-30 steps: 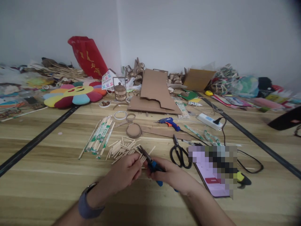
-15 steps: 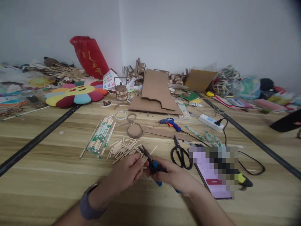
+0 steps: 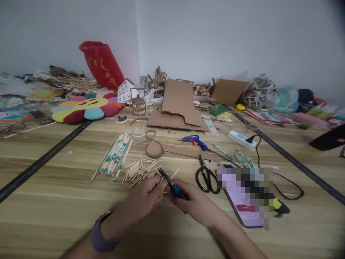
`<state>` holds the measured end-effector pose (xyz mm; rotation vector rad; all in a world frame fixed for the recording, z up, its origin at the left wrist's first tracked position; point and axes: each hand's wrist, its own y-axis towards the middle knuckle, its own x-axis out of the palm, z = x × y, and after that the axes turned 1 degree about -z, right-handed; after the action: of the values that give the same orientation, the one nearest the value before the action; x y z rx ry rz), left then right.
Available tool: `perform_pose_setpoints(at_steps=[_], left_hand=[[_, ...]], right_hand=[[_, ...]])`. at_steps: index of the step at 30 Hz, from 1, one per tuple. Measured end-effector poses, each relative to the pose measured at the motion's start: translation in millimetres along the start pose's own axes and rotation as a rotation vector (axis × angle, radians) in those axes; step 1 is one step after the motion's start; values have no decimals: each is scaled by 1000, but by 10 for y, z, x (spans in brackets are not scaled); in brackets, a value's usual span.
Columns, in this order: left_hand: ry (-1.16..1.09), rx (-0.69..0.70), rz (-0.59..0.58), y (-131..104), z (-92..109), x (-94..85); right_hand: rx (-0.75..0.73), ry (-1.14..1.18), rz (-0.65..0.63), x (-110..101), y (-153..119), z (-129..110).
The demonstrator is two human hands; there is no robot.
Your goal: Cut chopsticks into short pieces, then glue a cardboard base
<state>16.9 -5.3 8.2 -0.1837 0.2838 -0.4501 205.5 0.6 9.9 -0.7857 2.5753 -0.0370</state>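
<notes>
Several thin wooden sticks [image 3: 164, 181] are pinched in my left hand [image 3: 147, 194], their ends poking out past the fingertips. My right hand [image 3: 192, 201] is wrapped round the blue handles of a cutting tool [image 3: 176, 190]. The tool's dark jaws look closed and lie right beside the sticks' ends. Just beyond my left hand, a loose pile of short cut sticks [image 3: 138, 171] is spread on the wooden table [image 3: 67, 212]. A round, brown-rimmed cardboard piece [image 3: 154, 149] lies behind the pile.
Wrapped chopsticks [image 3: 115, 154] lie left of the pile. Black scissors [image 3: 207, 178] and a phone [image 3: 249, 212] are to the right. A blue glue gun [image 3: 195, 141], power strip [image 3: 241, 139] and cardboard sheets [image 3: 178, 100] sit farther back, with a lidded stick basket [image 3: 139, 105].
The tool's jaws and handles have come together as my right hand squeezed. My left hand has barely moved.
</notes>
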Motion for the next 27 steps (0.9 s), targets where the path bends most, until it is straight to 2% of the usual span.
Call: perform_pose_setpoints(at_steps=[6,12,17,20,24,27], left_hand=[[10,17,19,4,-30,-20],[-120,46,17,18,13,-16],[-241,61,-14,40,-37,74],[-377,51,1,54,-86,97],[-464,77,70,71,-94,41],[-313,66,96,74,-74,-3]], right_hand=[[4,-34,62,72,20,-11],[-44,139,-42,-71,-13,35],[-44,106,-58,-149,-55,18],[-60,39,17,-107,-32,13],[-40,-49,131,-104,7,52],[-71,-166,393,-143,27,106]])
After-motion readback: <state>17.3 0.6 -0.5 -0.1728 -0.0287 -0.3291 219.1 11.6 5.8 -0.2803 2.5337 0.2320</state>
